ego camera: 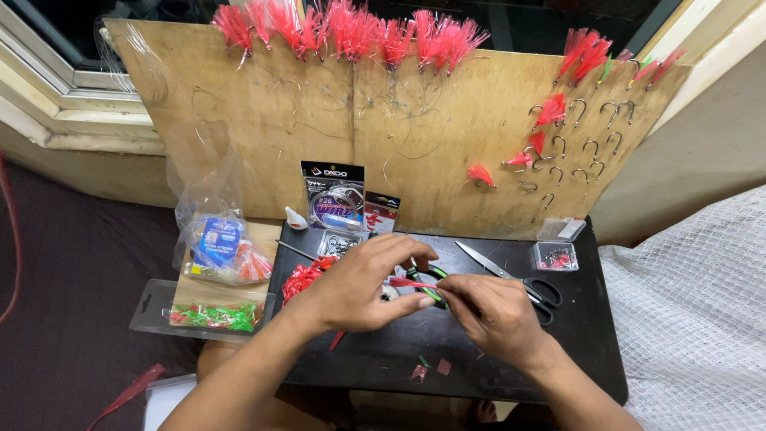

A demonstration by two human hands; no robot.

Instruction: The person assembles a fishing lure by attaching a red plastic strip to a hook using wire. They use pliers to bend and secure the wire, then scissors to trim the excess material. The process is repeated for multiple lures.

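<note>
Red feather strip sits pinched between left hand and right hand over the black tray, both hands' fingers closed on it; looks mid-batch, since plenty of finished red feathered hooks already hang on the plywood board; bare hooks remain; small clear box holds red bits; plastic bag holds packets.

Thin red feathery strip, roughly level, pinched between both hands above the black tray.
</note>
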